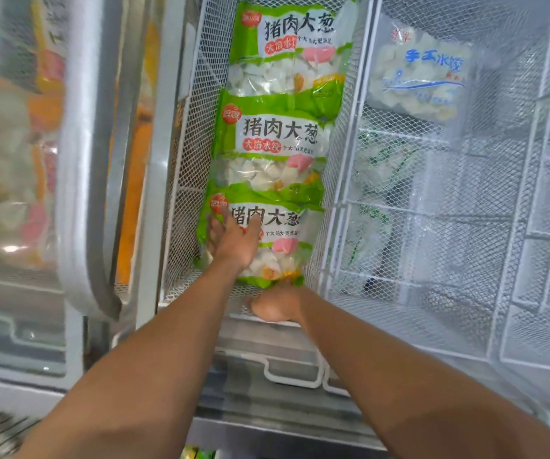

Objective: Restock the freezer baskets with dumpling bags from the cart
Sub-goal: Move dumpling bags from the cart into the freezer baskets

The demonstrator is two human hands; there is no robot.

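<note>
Freezer basket [197, 134], nearest dumpling bag [280, 246] lengthwise, left hand [234, 240] flat on it

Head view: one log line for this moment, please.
left hand: flat on nearest green bag | right hand: at bag's lower edge | mesh basket: three bags

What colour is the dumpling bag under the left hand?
Bright green with a clear window, seen in the head view: the nearest bag, under the left hand.

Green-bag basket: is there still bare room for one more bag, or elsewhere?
Crowded: three green bags fill that basket end to end, both hands at the nearest one. Freer: the basket to its right shows bare mesh below the blue-print bag.
</note>
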